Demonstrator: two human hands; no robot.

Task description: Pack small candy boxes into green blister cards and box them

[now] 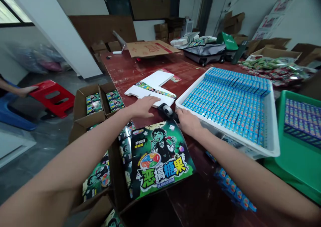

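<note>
My left hand (143, 107) reaches over the table with its fingers spread, at the near edge of a flat white carton (152, 92) with a colourful printed strip. My right hand (188, 122) is closed at the end of a black tape dispenser (167, 111), beside the white crate's near corner; its fingertips are partly hidden. Just below both hands lies a green and black candy display box (160, 156) with a cartoon vampire, resting partly on an open brown carton (116, 177). Small blue candy boxes (234, 188) lie under my right forearm.
A white plastic crate (275, 133) full of small blue boxes stands right, beside a green bin (291, 166) with purple boxes. Open cartons (86, 120) with printed boxes line the left. Another person's hand (25, 91) touches a red stool (54, 96). Flat cardboard (150, 48) lies farther back.
</note>
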